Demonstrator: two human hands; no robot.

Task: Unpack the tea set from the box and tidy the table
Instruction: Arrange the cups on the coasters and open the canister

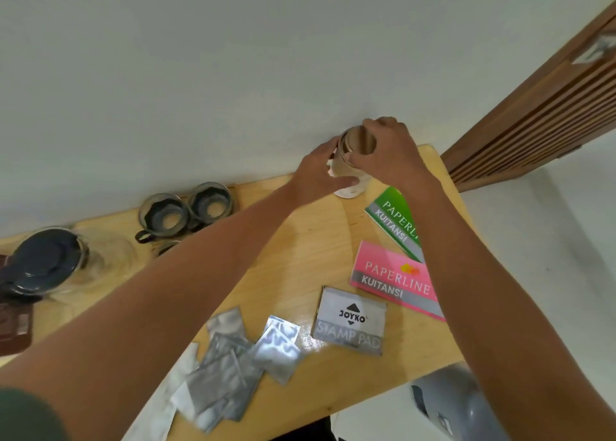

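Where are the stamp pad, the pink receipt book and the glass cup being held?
stamp pad (349,321): head view, middle of its grey lid.
pink receipt book (393,279): head view, centre of the pink cover.
glass cup (357,145): head view, open mouth between the two hands.

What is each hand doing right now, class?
Left hand: closed around the side of the glass cup at the table's far edge.
Right hand: closed on the same cup's rim.
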